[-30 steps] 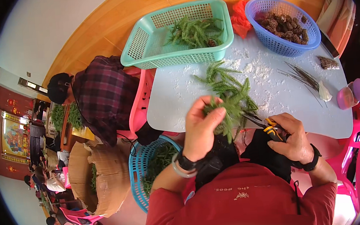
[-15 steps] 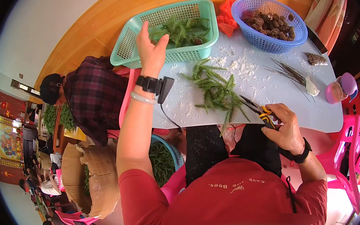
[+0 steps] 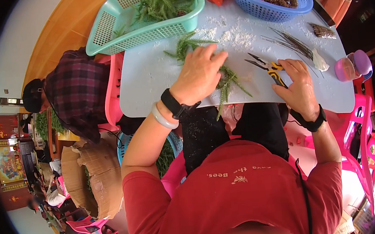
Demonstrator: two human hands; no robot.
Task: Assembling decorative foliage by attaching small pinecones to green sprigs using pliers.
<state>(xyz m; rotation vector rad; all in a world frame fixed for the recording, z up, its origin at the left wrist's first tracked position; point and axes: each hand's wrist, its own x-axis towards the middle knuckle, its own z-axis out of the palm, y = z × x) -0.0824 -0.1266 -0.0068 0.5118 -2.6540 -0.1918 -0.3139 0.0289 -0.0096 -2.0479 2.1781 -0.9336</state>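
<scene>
My left hand (image 3: 198,75) is over the bunch of green needle-leaved sprigs (image 3: 229,84), its fingers apart and covering the bunch's middle. Sprig ends (image 3: 185,43) stick out beyond the fingers, and others droop over the table's near edge. Whether the fingertips touch the sprigs is hidden. At the right, my right hand (image 3: 298,80) has its fingers and thumb around the yellow-and-black handles of long-nose pliers (image 3: 276,74). The jaws of the pliers are parted and point toward the sprigs.
A green basket (image 3: 145,41) with sprigs and a blue basket (image 3: 272,17) of pine cones stand at the back. Thin wires (image 3: 297,45), white crumbs (image 3: 238,37) and a purple-lidded jar (image 3: 360,64) are on the table (image 3: 145,94). A person in plaid (image 3: 76,91) sits left.
My left hand has come down from above the green basket onto the sprigs. My right hand stays at the pliers, whose jaws are wider apart. The view has shifted, so the baskets appear higher.
</scene>
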